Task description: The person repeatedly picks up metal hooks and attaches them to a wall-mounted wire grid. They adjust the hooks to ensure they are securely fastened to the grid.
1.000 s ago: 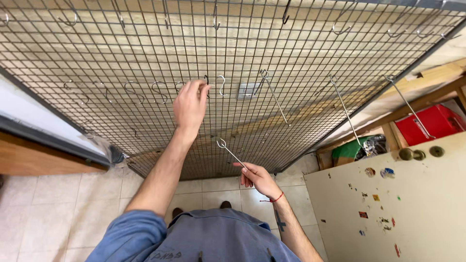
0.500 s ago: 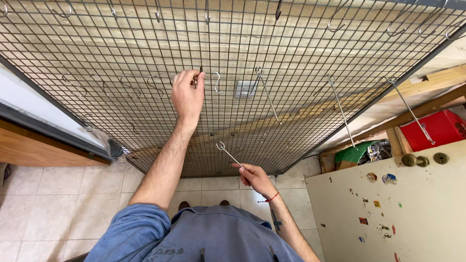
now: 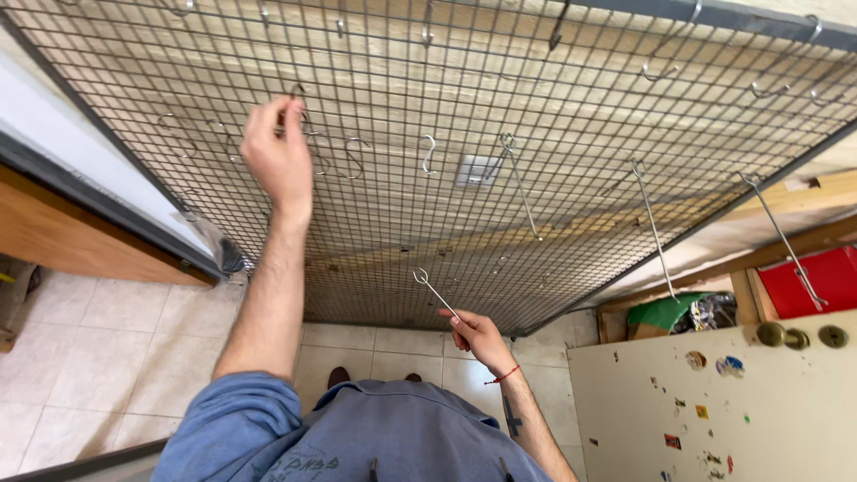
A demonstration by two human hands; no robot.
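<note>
rod [image 3: 435,294]: thin metal, ring-ended, tilted up-left, in your right hand [image 3: 476,334] | hook [image 3: 302,120]: small wire S, on grid [image 3: 571,116], at your left hand [image 3: 278,157] fingertips

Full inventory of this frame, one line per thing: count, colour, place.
wire mesh panel: one, dark metal, leaning across the upper frame
S-hooks: several, silver, hung in the panel's upper rows
long rod hooks: three, silver, hanging on the panel's right half
loose rod hook: one, silver, in the right hand
red box: one, far right
door: one, cream with stickers, lower right
floor tiles: beige, lower left
left hand: raised, fingers at a hook on the mesh
right hand: low, gripping the loose rod hook
</note>
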